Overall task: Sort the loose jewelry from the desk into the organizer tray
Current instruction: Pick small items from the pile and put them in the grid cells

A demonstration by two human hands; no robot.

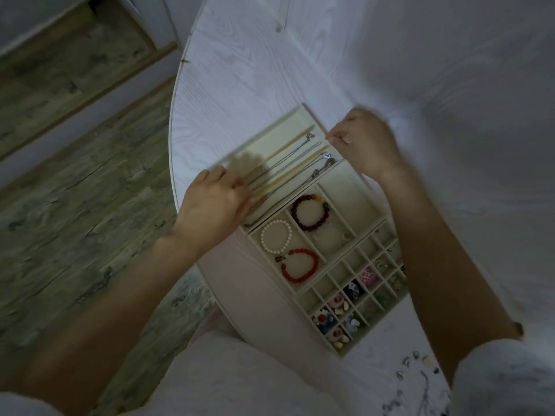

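Note:
A cream organizer tray [303, 111] lies on the white desk [240, 70]. Its long far slots hold thin chain necklaces [288, 163] with pendants. My left hand [214, 202] grips the near ends of those chains at the tray's left edge. At the tray's far right corner my right hand [365, 142] pinches the end of a thin chain. Middle compartments hold a dark red bead bracelet [310, 212], a pearl bracelet [276, 237] and a bright red bracelet [300, 265]. The small grid [357, 295] holds earrings and charms.
Loose small jewelry pieces [420, 373] lie on the desk at the lower right, beside my right sleeve. The desk's rounded edge [174, 139] runs just left of the tray, with wood-pattern floor [75, 190] below. White wall rises behind the desk.

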